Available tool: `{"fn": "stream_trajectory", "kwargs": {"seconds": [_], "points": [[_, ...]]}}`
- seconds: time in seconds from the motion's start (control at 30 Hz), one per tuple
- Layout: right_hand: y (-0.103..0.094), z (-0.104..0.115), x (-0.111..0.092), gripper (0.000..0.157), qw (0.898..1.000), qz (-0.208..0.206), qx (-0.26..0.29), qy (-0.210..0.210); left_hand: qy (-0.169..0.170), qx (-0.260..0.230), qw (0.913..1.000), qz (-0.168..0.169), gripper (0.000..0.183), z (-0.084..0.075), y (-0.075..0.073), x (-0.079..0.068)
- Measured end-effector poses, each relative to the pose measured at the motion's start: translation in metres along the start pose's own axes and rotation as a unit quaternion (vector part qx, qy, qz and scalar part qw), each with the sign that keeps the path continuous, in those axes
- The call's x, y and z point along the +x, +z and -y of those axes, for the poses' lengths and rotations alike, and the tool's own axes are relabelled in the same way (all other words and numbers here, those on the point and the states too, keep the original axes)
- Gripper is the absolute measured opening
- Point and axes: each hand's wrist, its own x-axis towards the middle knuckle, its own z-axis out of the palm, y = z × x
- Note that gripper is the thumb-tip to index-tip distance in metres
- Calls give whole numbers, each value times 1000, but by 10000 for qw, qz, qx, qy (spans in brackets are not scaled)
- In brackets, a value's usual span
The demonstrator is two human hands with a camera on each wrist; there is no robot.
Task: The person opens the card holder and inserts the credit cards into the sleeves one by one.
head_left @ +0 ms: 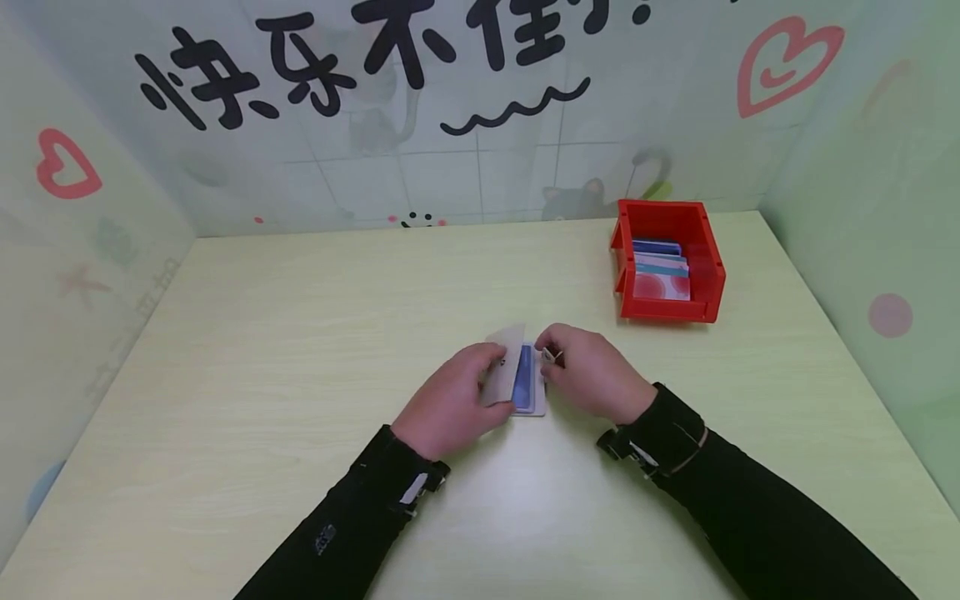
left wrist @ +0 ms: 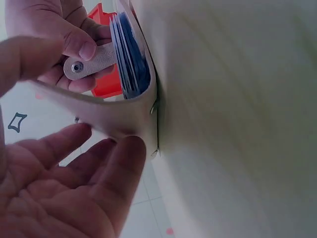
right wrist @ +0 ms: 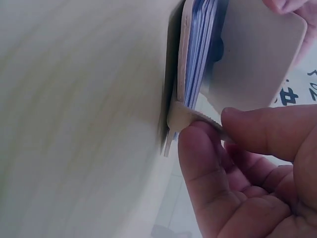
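A pale card holder lies on the table between both hands, its cover raised at an angle. Inside it is a stack of blue plastic card sleeves. My left hand holds the raised cover by its edges, the fingers against its outer side in the left wrist view. With thumb and index finger, my right hand pinches the holder's short strap, which carries a round metal snap. The strap stands away from the sleeves, at the holder's right side.
A red plastic bin stands at the back right of the light wooden table. Several cards or booklets lie in it. Printed panels with writing and hearts border the table at the back and both sides.
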Motion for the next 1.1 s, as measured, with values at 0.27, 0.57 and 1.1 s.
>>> {"fn": "stream_trajectory", "kwargs": {"seconds": [0.27, 0.57, 1.1], "points": [[1, 0, 0, 17, 9995, -283, 115, -15, 18, 982, 9944, 388, 69, -3, 2, 2], [13, 12, 2, 14, 9910, -480, -976, -777, 37, 1566, 9873, 280, 50, -3, 6, 10], [24, 24, -6, 23, 9294, -517, -3160, -1837, 107, 1513, 9884, 62, 50, -5, 6, 11]]}}
